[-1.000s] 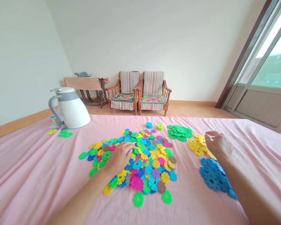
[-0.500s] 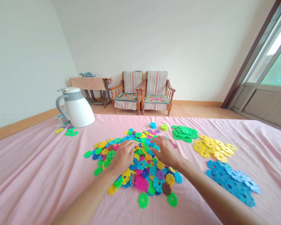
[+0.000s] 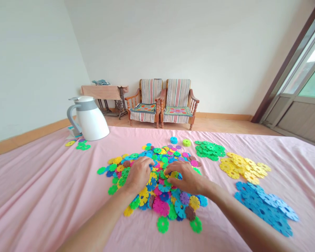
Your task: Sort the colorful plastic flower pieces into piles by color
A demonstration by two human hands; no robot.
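A large heap of mixed-colour plastic snowflake discs [image 3: 157, 178] lies on a pink bedsheet [image 3: 42, 189]. My left hand [image 3: 139, 174] rests on the heap's middle, fingers curled downward. My right hand [image 3: 186, 178] is on the same heap just to the right, its fingertips among the discs near a yellow one. Whether either hand grips a disc is hidden. Sorted piles lie beyond it: green discs [image 3: 209, 150], yellow discs [image 3: 243, 168] and blue discs [image 3: 262, 206]. A small blue stack [image 3: 173, 140] and a lime stack [image 3: 186, 142] stand behind the heap.
A white thermal jug [image 3: 89, 122] stands on the sheet at the far left, beside a small group of green and yellow discs [image 3: 80, 145]. Beyond the bed are two striped wooden armchairs [image 3: 164, 103] and a treadle sewing table [image 3: 103, 96]. A glass door [image 3: 296, 87] is at right.
My right hand has moved left from the yellow pile onto the mixed heap. My left hand stays on the heap. The view has drifted slightly, with things shifting right.
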